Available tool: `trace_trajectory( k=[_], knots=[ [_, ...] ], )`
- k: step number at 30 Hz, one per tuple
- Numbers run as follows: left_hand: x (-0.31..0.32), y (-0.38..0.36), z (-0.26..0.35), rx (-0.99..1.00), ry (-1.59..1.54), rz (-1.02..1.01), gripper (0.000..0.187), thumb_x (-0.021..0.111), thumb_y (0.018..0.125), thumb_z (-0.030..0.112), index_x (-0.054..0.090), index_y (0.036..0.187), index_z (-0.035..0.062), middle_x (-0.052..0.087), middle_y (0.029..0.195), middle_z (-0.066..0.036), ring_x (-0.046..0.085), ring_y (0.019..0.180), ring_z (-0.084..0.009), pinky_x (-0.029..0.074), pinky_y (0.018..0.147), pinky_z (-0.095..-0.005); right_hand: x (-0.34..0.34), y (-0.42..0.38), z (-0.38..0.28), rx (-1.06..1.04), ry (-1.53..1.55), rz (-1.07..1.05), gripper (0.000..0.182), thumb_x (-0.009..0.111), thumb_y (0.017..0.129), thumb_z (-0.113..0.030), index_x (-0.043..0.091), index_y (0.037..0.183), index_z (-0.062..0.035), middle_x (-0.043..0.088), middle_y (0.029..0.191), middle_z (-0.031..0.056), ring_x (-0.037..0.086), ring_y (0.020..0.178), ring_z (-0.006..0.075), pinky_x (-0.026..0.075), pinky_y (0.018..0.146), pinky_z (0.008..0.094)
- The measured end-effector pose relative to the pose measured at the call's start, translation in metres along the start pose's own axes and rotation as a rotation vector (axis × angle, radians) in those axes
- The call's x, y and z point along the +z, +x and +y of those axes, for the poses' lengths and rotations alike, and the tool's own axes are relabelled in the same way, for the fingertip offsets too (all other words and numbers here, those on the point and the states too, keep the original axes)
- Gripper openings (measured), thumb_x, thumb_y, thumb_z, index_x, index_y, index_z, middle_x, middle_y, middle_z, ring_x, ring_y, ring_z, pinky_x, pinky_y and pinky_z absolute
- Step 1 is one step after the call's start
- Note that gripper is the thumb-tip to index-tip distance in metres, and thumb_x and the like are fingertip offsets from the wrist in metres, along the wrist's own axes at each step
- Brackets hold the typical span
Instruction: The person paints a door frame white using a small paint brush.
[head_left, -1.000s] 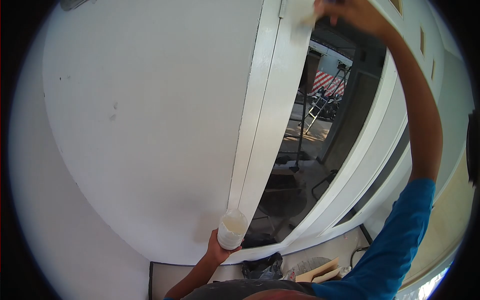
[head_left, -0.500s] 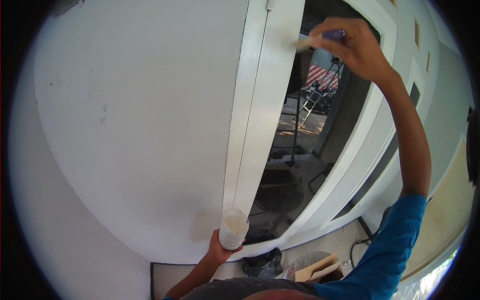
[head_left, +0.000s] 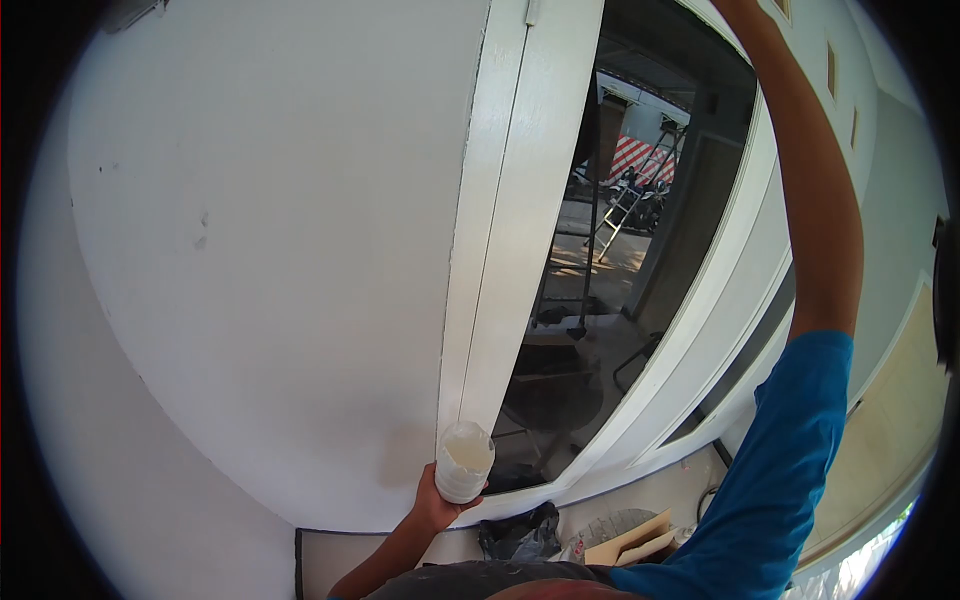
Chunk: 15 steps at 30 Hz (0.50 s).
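My left hand (head_left: 432, 503) is closed around a white plastic paint container (head_left: 462, 484), keeping it upright with its open top toward me. Pale paint shows inside it. The container is in front of the bottom of a white window frame (head_left: 497, 235), beside the dark glass (head_left: 640, 290). My right forearm (head_left: 820, 210) stretches up past the right side of the glass and leaves the view at the top edge. The right hand itself is beyond that edge, so neither its fingers nor the paintbrush can be seen.
To the left is a pale wall (head_left: 280, 250) with small marks. Low down by the wall are a black plastic bag (head_left: 520, 532) and an open cardboard box (head_left: 632, 540). A metal hinge (head_left: 532, 12) is on the frame. The glass shows a ladder (head_left: 622, 215).
My right hand, which held a paintbrush by the upper frame, has gone up out of view. My left hand still holds the container in nearly the same place. The view has shifted slightly.
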<state>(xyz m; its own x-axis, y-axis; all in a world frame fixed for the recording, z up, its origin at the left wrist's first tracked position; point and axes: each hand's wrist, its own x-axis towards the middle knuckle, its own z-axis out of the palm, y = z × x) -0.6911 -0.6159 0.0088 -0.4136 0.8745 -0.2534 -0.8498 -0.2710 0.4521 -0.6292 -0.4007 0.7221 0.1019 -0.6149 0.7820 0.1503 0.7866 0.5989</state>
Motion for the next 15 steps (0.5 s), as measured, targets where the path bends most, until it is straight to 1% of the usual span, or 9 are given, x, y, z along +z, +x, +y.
trace_trajectory(
  k=[1,5,7,9,10,12,13,15],
  knots=[
    [0.000,0.000,0.000,-0.012,0.007,0.007,0.055,0.028,0.094,0.046,0.052,0.132,0.0139,0.061,0.124,-0.013,0.061,0.111,-0.0365,0.053,0.082,-0.0514,-0.001,-0.012,-0.008,0.001,0.000,-0.003,0.019,0.070,0.087,-0.015,0.070,0.088,0.0044,0.070,0.077,0.0096,0.061,0.060,0.0133,0.050,0.056,0.0305],
    [-0.003,0.001,0.000,-0.025,0.007,-0.007,0.055,0.028,0.094,0.046,0.051,0.133,0.0143,0.061,0.125,-0.012,0.060,0.112,-0.0362,0.053,0.083,-0.0514,-0.018,-0.066,-0.042,-0.254,0.105,-0.234,0.019,0.070,0.087,-0.016,0.070,0.090,0.0030,0.070,0.077,0.0078,0.059,0.058,0.0121,0.050,0.054,0.0291],
    [-0.001,0.000,0.001,-0.034,0.010,0.003,0.055,0.028,0.094,0.046,0.051,0.133,0.0144,0.060,0.126,-0.012,0.060,0.112,-0.0362,0.053,0.083,-0.0514,-0.029,-0.111,-0.056,-0.298,0.055,-0.345,0.018,0.070,0.087,-0.019,0.071,0.099,-0.0051,0.068,0.089,0.0078,0.064,0.069,0.0159,0.052,0.063,0.0304],
    [0.000,-0.002,0.001,-0.036,0.010,0.015,0.055,0.028,0.094,0.047,0.052,0.133,0.0145,0.060,0.126,-0.012,0.060,0.113,-0.0362,0.053,0.084,-0.0515,-0.054,-0.126,-0.094,-0.272,0.207,-0.546,0.017,0.070,0.087,-0.016,0.070,0.098,-0.0037,0.068,0.088,0.0092,0.065,0.070,0.0188,0.053,0.064,0.0315],
    [0.000,-0.002,0.001,-0.029,0.017,0.010,0.055,0.029,0.094,0.046,0.052,0.133,0.0146,0.060,0.126,-0.012,0.060,0.113,-0.0361,0.052,0.084,-0.0516,-0.059,-0.127,-0.107,-0.273,0.206,-0.543,0.017,0.070,0.087,-0.016,0.070,0.098,-0.0037,0.068,0.088,0.0092,0.065,0.070,0.0188,0.053,0.064,0.0315],
    [0.003,-0.004,0.002,-0.020,0.023,0.005,0.055,0.029,0.094,0.046,0.052,0.133,0.0146,0.060,0.126,-0.012,0.060,0.113,-0.0361,0.052,0.084,-0.0517,-0.066,-0.126,-0.124,0.181,0.469,-1.010,0.023,0.074,0.083,-0.022,0.071,0.095,-0.0028,0.069,0.083,0.0101,0.065,0.066,0.0225,0.052,0.062,0.0331],
    [0.007,-0.005,0.003,-0.019,0.034,0.029,0.055,0.029,0.094,0.046,0.052,0.132,0.0145,0.061,0.125,-0.012,0.060,0.112,-0.0359,0.052,0.084,-0.0515,-0.061,-0.120,-0.117,0.177,0.469,-1.008,0.023,0.074,0.083,-0.022,0.071,0.095,-0.0028,0.069,0.083,0.0101,0.065,0.066,0.0225,0.052,0.062,0.0331],
    [0.007,-0.007,0.002,-0.017,0.046,0.058,0.055,0.029,0.094,0.046,0.052,0.132,0.0145,0.061,0.125,-0.012,0.061,0.112,-0.0357,0.053,0.084,-0.0513,-0.038,-0.100,-0.084,0.398,0.550,-0.922,0.018,0.073,0.084,-0.015,0.070,0.097,-0.0025,0.068,0.085,0.0121,0.065,0.067,0.0237,0.052,0.063,0.0318]
  ],
)
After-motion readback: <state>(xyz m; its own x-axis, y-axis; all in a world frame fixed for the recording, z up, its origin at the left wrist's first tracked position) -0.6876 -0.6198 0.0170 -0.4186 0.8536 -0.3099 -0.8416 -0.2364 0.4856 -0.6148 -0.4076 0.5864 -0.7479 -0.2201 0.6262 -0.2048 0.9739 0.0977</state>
